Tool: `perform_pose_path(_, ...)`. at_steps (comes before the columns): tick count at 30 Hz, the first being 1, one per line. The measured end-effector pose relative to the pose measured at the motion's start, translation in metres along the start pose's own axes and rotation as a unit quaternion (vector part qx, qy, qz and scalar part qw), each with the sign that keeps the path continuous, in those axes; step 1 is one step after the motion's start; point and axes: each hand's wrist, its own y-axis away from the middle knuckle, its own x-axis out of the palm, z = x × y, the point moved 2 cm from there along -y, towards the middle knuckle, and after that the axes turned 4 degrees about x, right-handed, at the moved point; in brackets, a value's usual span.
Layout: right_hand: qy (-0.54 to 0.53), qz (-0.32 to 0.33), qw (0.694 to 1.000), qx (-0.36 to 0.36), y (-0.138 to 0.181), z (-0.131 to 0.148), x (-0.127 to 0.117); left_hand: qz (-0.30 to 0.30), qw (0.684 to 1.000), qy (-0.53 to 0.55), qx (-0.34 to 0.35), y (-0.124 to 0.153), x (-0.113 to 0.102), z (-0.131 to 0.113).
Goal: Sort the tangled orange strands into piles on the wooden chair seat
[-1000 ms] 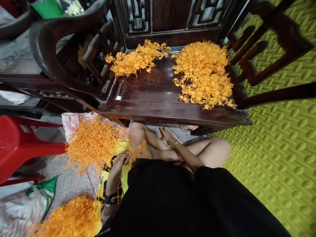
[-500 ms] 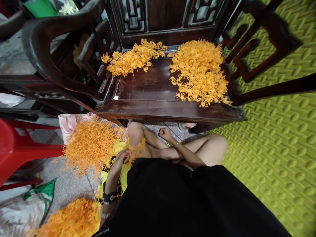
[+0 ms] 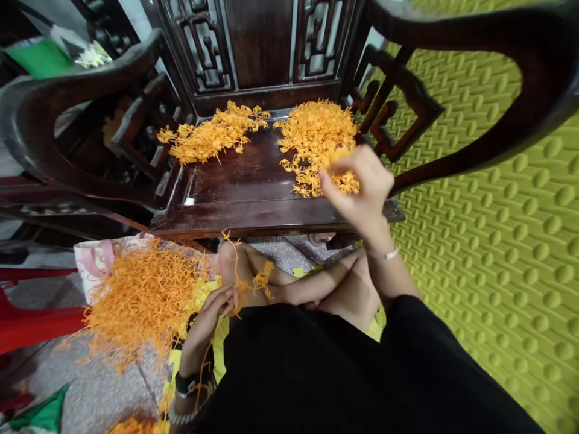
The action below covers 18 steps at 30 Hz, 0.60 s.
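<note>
My right hand (image 3: 359, 190) is raised over the front right of the dark wooden chair seat (image 3: 244, 193), fingers curled in a pinch at the near edge of the right pile of orange plastic pieces (image 3: 316, 135). What it pinches is too small to name. My left hand (image 3: 221, 300) rests low by my knee, fingers closed on a strand of orange pieces (image 3: 246, 274) that hangs over my leg. A second orange pile (image 3: 208, 135) lies at the seat's back left.
A large heap of orange strands (image 3: 142, 298) spills from a pink-and-white bag (image 3: 93, 262) on the floor at left. A red stool (image 3: 27, 322) stands far left. Green embossed matting (image 3: 497, 241) covers the floor at right. Chair arms (image 3: 58, 144) flank the seat.
My right hand rose from near my knees up to the right pile on the seat. The view tilted up and drew closer to the chair. My left hand stayed put.
</note>
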Motion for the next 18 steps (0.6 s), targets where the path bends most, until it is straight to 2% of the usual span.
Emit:
perform_pose_path(1, 0.038, 0.024, 0.999, 0.029, -0.024, -0.018, 0.007, 0.003, 1.000, 0.021, 0.015, 0.004, 0.003, -0.005)
perform_pose_path(2, 0.069, 0.074, 0.993, 0.055, -0.044, -0.037, 0.017, 0.004, 0.998, 0.050, 0.035, 0.007, 0.006, -0.010)
perform_pose_path(4, 0.142, 0.163, 0.968, 0.129, -0.067, -0.068, 0.037, -0.002, 0.990, 0.118, 0.078, 0.015, 0.012, -0.015)
perform_pose_path(6, 0.195, 0.227, 0.938, 0.174, -0.068, -0.086, 0.049, -0.005, 0.980, 0.169, 0.100, 0.019, 0.020, -0.017)
perform_pose_path(8, 0.213, 0.248, 0.927, 0.184, -0.052, -0.086, 0.050, 0.002, 0.978, 0.188, 0.089, 0.018, 0.028, -0.018)
perform_pose_path(10, 0.184, 0.228, 0.940, 0.176, -0.027, -0.072, 0.041, 0.030, 0.979, 0.190, 0.075, 0.013, 0.038, -0.023)
perform_pose_path(12, 0.085, 0.227, 0.958, 0.155, 0.003, -0.046, 0.029, 0.067, 0.980, 0.174, 0.067, 0.004, 0.049, -0.032)
perform_pose_path(13, 0.008, 0.249, 0.959, 0.139, 0.018, -0.030, 0.023, 0.083, 0.981, 0.162, 0.067, 0.000, 0.054, -0.037)
perform_pose_path(16, -0.201, 0.329, 0.916, 0.111, 0.064, 0.019, 0.016, 0.117, 0.980, 0.134, 0.085, -0.013, 0.067, -0.048)
perform_pose_path(18, -0.321, 0.339, 0.871, 0.152, 0.088, 0.046, 0.023, 0.130, 0.978, 0.127, 0.103, -0.019, 0.074, -0.050)
